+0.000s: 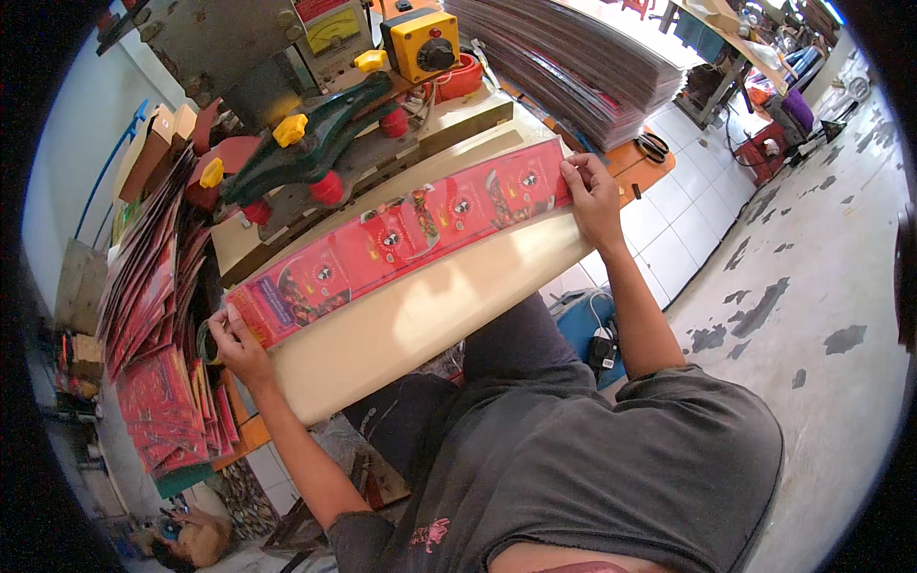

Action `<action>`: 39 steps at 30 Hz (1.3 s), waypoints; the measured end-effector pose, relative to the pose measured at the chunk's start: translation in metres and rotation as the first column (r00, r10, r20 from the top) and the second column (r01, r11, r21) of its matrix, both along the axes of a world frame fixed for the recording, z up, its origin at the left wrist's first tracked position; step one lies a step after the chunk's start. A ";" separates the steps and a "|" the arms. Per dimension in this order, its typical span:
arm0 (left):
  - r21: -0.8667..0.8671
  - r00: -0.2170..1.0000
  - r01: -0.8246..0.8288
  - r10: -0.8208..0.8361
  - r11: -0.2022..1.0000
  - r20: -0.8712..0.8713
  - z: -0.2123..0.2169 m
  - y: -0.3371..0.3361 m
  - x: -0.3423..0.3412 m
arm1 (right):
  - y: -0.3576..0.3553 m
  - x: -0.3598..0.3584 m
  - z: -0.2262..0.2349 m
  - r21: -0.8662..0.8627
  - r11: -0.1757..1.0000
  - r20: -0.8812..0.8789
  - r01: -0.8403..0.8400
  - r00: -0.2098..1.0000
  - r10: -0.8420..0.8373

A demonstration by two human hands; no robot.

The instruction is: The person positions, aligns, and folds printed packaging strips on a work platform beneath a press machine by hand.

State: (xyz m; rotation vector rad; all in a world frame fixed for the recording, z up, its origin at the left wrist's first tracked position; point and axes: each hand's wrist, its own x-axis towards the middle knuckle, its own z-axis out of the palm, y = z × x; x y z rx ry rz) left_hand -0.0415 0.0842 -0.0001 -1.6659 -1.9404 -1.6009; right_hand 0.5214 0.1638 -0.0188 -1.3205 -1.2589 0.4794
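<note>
Strip of glossy red printed packaging film [406,232], long and narrow, is laid flat on the cream-coloured bench [420,315]. Its long axis runs from about 8 o'clock to 2 o'clock across the view, slightly bowed by the lens. Each end is held by one hand, so the strip lies between the hands, not off to one side.

Left hand [237,342] is closed on the 8 o'clock end, fingers curled over the strip's corner, thumb seemingly on top. Right hand [592,196] is closed on the 2 o'clock end, fingertips pressed on the strip's upper edge. Neither hand is nearer to the strip; both are touching it. Arms are spread wide, forearms entering from 6 o'clock.

Just beyond the strip, toward 11 o'clock, a grey metal press machine with a dark green lever and yellow and red knobs [306,143] stands on the bench, its base close to the strip's far edge. A yellow switch box with a black dial [425,43] sits at 12 o'clock. A tall stack of flat printed sheets [573,67] is at 1 o'clock; a loose heap of red printed pouches [158,334] at 9 o'clock, beside the left hand. Black-handled scissors [654,145] lie at 2 o'clock, near the right hand but apart.
</note>
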 end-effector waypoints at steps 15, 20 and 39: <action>-0.032 0.998 -0.054 0.053 0.998 -0.022 -0.002 0.000 -0.001 | 0.000 0.005 -0.006 0.023 0.999 -0.066 -0.029 0.997 0.030; -0.006 1.000 0.020 -0.020 1.000 0.007 -0.007 -0.002 -0.011 | 0.001 0.003 -0.006 0.008 1.000 0.072 -0.003 0.997 0.002; 0.009 0.978 0.187 -0.187 0.982 0.088 0.001 -0.006 0.001 | 0.004 0.003 -0.009 -0.032 0.999 0.087 0.018 0.996 -0.015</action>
